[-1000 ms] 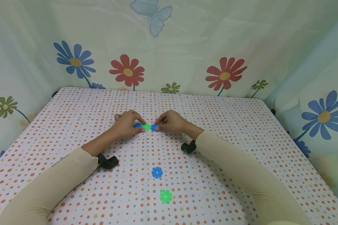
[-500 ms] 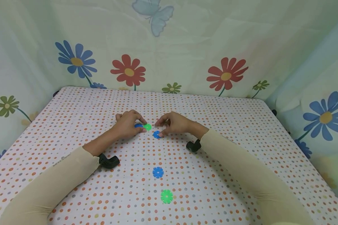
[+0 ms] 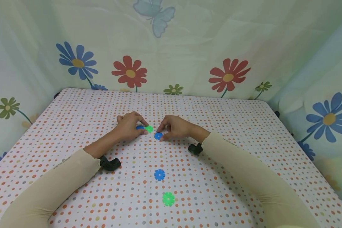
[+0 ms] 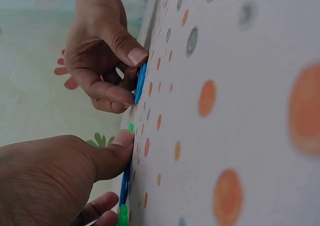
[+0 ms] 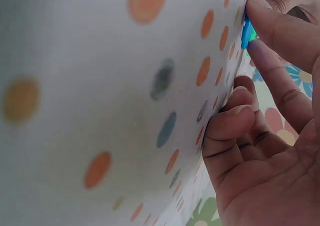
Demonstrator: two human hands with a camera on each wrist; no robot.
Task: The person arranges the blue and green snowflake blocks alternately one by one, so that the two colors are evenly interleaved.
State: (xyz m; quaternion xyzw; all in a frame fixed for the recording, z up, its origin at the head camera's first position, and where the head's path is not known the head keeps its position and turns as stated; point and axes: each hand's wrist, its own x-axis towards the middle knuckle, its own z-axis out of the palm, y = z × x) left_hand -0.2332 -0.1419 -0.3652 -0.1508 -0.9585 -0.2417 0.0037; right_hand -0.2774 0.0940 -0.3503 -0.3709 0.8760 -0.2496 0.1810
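Note:
My left hand [image 3: 127, 126] pinches a row of flat, notched plastic discs lying on the cloth. A green disc [image 3: 149, 129] forms its right end, with a blue disc [image 3: 140, 127] beside it, partly covered by the fingers. Another green disc [image 4: 123, 215] shows beyond the blue one in the left wrist view. To the right, thumb and index finger of my right hand [image 3: 176, 126] pinch a loose blue disc [image 3: 158, 136] by its edges, flat at the cloth. A small gap separates it from the green end disc.
Nearer to me lie a second loose blue disc [image 3: 159, 174] and a loose green disc [image 3: 168, 199]. A dotted cloth [image 3: 102, 196] covers the table, and a flowered curtain [image 3: 182, 38] hangs around its back and sides.
The right hand has drawn the blue disc away from the green end disc, slightly toward me, and regripped it with the index finger. The left hand stays in place.

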